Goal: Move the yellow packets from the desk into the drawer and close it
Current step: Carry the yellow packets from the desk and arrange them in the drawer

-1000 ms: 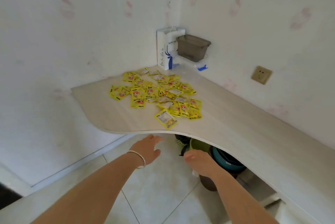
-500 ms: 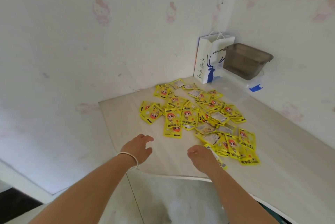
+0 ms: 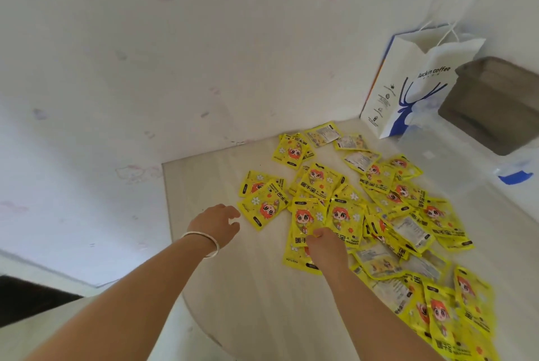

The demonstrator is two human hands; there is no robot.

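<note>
The right hand [image 3: 326,246] lies palm-down on the near edge of the yellow packets [image 3: 361,211] scattered over the desk [image 3: 253,296], fingers curled, seemingly pinching one packet. Left of the packets, the left hand [image 3: 215,223] hovers with fingers loosely spread, just short of the nearest one. Beyond the packets stands a Luckin Coffee paper bag [image 3: 408,89].
</note>
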